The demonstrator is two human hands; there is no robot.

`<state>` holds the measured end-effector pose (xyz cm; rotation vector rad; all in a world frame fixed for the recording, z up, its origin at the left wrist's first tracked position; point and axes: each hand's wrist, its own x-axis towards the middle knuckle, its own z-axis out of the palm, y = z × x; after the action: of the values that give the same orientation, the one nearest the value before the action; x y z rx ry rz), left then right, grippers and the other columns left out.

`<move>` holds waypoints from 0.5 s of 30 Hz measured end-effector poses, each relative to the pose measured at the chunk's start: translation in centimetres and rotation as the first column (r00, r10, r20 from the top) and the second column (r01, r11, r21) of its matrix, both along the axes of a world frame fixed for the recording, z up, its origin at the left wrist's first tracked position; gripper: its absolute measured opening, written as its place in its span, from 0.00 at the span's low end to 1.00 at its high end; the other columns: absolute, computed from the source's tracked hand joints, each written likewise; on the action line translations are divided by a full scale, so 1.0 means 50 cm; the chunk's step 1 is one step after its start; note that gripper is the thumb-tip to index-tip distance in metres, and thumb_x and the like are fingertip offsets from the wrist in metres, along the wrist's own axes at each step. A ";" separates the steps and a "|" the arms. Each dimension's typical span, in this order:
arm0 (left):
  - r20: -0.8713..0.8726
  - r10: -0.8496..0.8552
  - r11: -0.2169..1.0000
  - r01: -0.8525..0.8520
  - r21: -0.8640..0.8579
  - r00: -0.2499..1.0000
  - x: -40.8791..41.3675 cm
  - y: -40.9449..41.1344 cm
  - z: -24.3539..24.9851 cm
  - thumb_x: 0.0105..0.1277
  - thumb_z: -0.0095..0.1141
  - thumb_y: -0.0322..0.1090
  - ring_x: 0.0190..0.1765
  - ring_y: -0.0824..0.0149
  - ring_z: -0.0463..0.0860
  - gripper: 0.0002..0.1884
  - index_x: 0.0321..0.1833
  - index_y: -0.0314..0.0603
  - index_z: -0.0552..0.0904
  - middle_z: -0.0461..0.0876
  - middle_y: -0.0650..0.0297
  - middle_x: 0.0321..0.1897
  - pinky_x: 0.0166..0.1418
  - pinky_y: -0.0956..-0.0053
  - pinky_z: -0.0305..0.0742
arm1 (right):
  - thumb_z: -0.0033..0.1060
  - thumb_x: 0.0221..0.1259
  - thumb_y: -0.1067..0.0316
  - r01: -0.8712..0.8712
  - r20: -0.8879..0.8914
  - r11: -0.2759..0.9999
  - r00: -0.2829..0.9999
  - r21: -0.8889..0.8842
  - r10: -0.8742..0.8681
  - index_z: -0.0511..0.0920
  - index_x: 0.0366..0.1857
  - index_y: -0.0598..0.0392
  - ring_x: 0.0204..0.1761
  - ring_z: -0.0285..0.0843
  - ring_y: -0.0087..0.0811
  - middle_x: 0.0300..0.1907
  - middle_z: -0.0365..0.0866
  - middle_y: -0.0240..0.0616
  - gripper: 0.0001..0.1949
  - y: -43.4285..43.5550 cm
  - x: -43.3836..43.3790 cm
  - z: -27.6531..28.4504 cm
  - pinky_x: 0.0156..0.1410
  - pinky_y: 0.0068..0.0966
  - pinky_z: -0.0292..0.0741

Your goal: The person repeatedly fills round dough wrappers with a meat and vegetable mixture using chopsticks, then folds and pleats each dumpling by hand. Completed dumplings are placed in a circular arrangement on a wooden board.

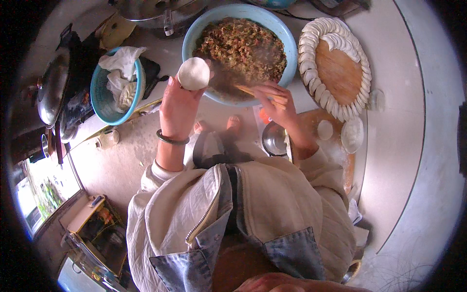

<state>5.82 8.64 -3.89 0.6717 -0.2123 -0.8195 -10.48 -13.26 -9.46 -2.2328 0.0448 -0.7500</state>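
Observation:
My left hand (pixel 181 104), with a dark bangle at its wrist, holds up a round white dough wrapper (pixel 194 73) at the left edge of a large light-blue basin (pixel 290 47). Chopped filling (pixel 242 47) lies in the basin. My right hand (pixel 279 102) grips a pair of wooden chopsticks (pixel 261 95) over the basin's near edge; their tips are close to the filling. To the right, folded dumplings (pixel 308 64) line the rim of a round wooden board (pixel 337 76) in overlapping rows.
A blue plastic basket (pixel 95 96) with white plastic bags stands at the left, near a lidded pan (pixel 54 89). Nearer on the right are another dough wrapper (pixel 324 130) on a wooden board, a white bowl (pixel 352 135), a glass jar (pixel 376 100) and a metal bowl (pixel 273 139).

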 end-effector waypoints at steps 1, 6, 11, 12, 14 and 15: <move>-0.001 0.000 1.000 0.000 -0.005 1.000 0.001 0.001 -0.002 0.81 0.39 0.57 0.80 0.48 0.63 0.37 0.79 0.30 0.60 0.63 0.42 0.78 0.84 0.56 0.52 | 0.68 0.63 0.78 0.035 -0.019 0.998 0.999 0.055 -0.034 0.86 0.40 0.59 0.42 0.89 0.40 0.40 0.90 0.40 0.05 0.000 -0.001 0.009 0.46 0.31 0.85; -0.019 -0.009 1.000 0.009 0.017 1.000 0.009 -0.002 -0.015 0.81 0.39 0.57 0.79 0.48 0.65 0.37 0.79 0.29 0.61 0.63 0.41 0.78 0.83 0.56 0.54 | 0.66 0.63 0.80 0.036 -0.075 0.998 0.997 0.056 -0.032 0.86 0.41 0.62 0.42 0.89 0.41 0.42 0.90 0.42 0.05 -0.026 -0.009 0.012 0.46 0.32 0.84; 0.006 -0.029 0.999 0.029 0.025 1.000 0.010 -0.007 -0.008 0.81 0.39 0.57 0.77 0.48 0.67 0.37 0.78 0.29 0.62 0.64 0.41 0.77 0.83 0.57 0.55 | 0.66 0.63 0.80 0.094 -0.073 0.990 0.994 0.105 -0.087 0.86 0.41 0.63 0.44 0.89 0.42 0.42 0.90 0.41 0.05 -0.025 -0.013 0.010 0.47 0.32 0.85; 0.013 -0.028 0.999 0.027 0.028 1.000 0.011 -0.005 -0.009 0.81 0.39 0.57 0.77 0.48 0.68 0.37 0.78 0.29 0.62 0.65 0.41 0.77 0.83 0.57 0.56 | 0.66 0.63 0.80 0.080 -0.078 0.996 0.994 0.049 -0.076 0.86 0.41 0.63 0.43 0.89 0.42 0.42 0.90 0.41 0.05 -0.028 -0.012 0.013 0.47 0.32 0.85; 0.016 -0.023 0.999 0.022 0.039 1.000 0.012 -0.003 -0.011 0.81 0.38 0.57 0.77 0.48 0.68 0.37 0.78 0.29 0.62 0.65 0.41 0.77 0.83 0.57 0.56 | 0.67 0.63 0.79 0.049 -0.089 0.997 0.995 -0.063 -0.055 0.86 0.40 0.63 0.43 0.89 0.42 0.42 0.90 0.41 0.05 -0.037 -0.008 0.020 0.47 0.32 0.85; 0.014 -0.021 0.999 0.021 0.045 1.000 0.012 -0.003 -0.012 0.81 0.38 0.58 0.77 0.49 0.68 0.37 0.78 0.29 0.62 0.65 0.41 0.77 0.83 0.57 0.56 | 0.67 0.63 0.79 0.026 -0.107 0.998 0.994 -0.055 -0.032 0.86 0.40 0.63 0.43 0.89 0.42 0.42 0.90 0.41 0.05 -0.035 -0.005 0.026 0.47 0.32 0.85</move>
<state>6.43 8.48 -4.47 0.7190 -0.2145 -0.8419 -10.74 -15.03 -8.16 -2.3268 0.1119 -0.6522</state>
